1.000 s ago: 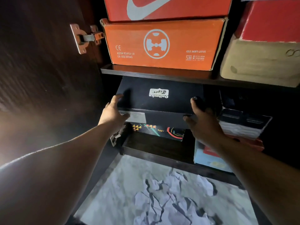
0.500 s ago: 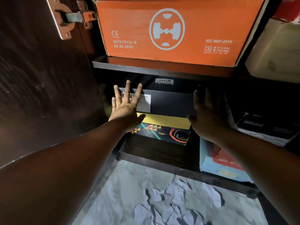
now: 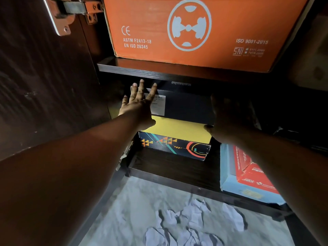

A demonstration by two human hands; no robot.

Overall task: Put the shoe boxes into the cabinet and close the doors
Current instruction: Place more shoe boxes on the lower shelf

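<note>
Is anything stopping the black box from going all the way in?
Nothing visible blocks it. The black box sits on the yellow-topped box under the shelf, both hands flat on its front; the space behind is too dark to see.

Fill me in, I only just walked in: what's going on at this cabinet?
A person is stacking shoe boxes on the lower shelf. Both hands press flat against the front of a black shoe box: the left hand by its white label, the right hand at its right end, in shadow. The box sits on a yellow-lidded box, under the shelf holding an orange box. The cabinet door on the left stands open, not yet closed.
</note>
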